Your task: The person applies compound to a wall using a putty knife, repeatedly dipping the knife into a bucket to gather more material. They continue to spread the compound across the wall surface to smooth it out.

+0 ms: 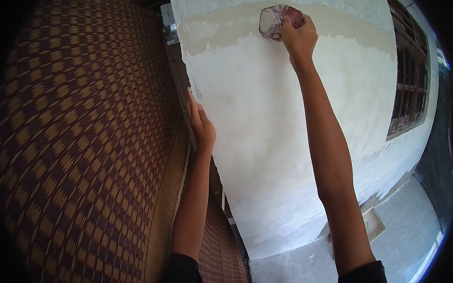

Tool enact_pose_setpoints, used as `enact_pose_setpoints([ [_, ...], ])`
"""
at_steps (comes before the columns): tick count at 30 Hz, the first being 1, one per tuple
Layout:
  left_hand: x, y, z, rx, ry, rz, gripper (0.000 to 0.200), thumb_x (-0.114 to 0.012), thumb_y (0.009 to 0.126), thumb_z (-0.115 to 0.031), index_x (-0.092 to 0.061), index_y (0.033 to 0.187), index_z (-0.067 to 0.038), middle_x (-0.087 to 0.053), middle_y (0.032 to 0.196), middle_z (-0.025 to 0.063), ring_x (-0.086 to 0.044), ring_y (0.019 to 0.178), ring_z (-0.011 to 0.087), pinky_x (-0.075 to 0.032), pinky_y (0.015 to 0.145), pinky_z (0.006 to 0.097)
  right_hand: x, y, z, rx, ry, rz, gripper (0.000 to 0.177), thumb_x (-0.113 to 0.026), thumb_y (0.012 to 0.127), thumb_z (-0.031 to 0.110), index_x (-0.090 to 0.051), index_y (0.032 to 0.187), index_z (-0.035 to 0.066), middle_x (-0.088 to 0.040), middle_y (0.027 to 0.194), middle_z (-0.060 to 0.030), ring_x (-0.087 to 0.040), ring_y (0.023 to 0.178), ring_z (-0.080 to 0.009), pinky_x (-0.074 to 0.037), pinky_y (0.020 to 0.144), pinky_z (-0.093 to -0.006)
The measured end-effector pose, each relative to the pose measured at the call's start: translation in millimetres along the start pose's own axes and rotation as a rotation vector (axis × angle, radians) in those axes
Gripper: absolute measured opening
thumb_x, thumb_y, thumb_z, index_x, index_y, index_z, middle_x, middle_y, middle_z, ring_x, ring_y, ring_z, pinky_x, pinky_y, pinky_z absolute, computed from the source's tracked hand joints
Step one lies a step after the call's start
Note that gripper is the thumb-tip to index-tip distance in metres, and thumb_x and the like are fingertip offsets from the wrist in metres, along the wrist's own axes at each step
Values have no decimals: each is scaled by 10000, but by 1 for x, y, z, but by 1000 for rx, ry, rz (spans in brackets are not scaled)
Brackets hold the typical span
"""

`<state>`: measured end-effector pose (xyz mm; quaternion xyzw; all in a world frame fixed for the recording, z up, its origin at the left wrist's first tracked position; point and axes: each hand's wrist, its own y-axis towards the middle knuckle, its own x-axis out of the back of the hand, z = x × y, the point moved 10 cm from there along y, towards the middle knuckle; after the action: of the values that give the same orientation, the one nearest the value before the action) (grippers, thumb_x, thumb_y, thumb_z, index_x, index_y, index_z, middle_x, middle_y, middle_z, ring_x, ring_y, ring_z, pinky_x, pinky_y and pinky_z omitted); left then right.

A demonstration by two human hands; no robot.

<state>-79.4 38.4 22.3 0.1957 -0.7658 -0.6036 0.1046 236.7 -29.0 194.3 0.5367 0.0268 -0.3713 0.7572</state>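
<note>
My right hand (300,36) grips a flat, dark-red putty scraper (273,21) smeared with whitish plaster. The scraper lies against the upper part of a white plastered wall (255,115), over a greyer band of coating. My thumb presses on its near face, and the fingers behind it are partly hidden. Lower down, my left hand (202,125) rests along the wall's left edge, its fingers stretched upward. No object shows in that hand.
A brown and tan woven panel (86,131) stands close on the left, with a narrow gap beside the wall. A window with dark wooden bars (411,70) is at the right. Below, a shallow beige container (374,225) sits on the grey floor (406,230).
</note>
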Motion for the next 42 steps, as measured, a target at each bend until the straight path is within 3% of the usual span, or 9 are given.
enact_pose_setpoints([
  [8,-1,1,1,31,-32,-10,504,-271,1051,-112,-245,1549,-34,-325,1519,240,-335,1411,362,-306,1135,435,-133,-87,59,350,82,306,300,-672,834,129,-620,1076,-39,-707,893,-243,-708,857,-376,-545,816,-397],
  [12,2,1,3,-10,-42,-6,502,-278,1054,-124,-248,1546,-29,-323,1516,245,-330,1415,361,-293,1146,439,-78,-53,29,272,50,163,319,-648,792,86,-592,1060,-78,-689,864,-266,-698,828,-411,-553,776,-440],
  [17,0,0,3,51,-16,24,506,-278,1055,-130,-236,1548,-22,-321,1513,247,-340,1410,362,-290,1148,435,6,-12,-12,-56,6,57,292,-637,846,110,-606,1071,-73,-714,892,-211,-720,832,-308,-558,782,-385],
  [22,-1,0,4,83,-53,-5,510,-265,1052,-134,-231,1548,-24,-310,1517,255,-336,1414,371,-281,1158,444,-86,-65,44,172,199,227,302,-678,846,145,-626,1082,-37,-712,906,-209,-712,816,-297,-545,783,-367],
  [25,2,1,4,26,-27,-8,506,-274,1054,-145,-247,1546,-28,-326,1508,254,-356,1399,370,-297,1147,443,-130,-89,55,240,64,291,299,-658,796,84,-599,1045,-70,-683,852,-276,-691,831,-426,-545,795,-441],
  [31,6,1,14,53,-51,-39,494,-302,1056,-156,-292,1528,-11,-355,1490,245,-373,1389,357,-299,1145,425,-25,-21,-1,63,-28,136,301,-649,841,122,-605,1079,-57,-710,944,-199,-708,859,-291,-553,796,-365],
  [33,6,0,11,34,-15,-50,492,-304,1054,-154,-304,1527,-17,-357,1496,240,-374,1391,350,-304,1142,415,29,1,-24,25,-10,41,320,-641,816,59,-566,1080,-105,-697,918,-258,-708,849,-372,-561,777,-410],
  [37,12,-6,-5,87,17,-108,503,-368,1020,-117,-340,1516,-37,-345,1514,223,-383,1385,344,-313,1138,430,117,7,-58,-103,23,-37,300,-643,874,123,-577,1096,-67,-691,977,-186,-690,893,-254,-541,780,-352],
  [42,-4,-51,-75,-10,123,-286,395,-484,966,-81,-494,1353,0,-473,1397,173,-439,1318,306,-318,1134,444,218,-23,-131,-500,365,0,321,-584,963,135,-512,1230,-29,-636,1108,-115,-630,995,-171,-518,824,-320],
])
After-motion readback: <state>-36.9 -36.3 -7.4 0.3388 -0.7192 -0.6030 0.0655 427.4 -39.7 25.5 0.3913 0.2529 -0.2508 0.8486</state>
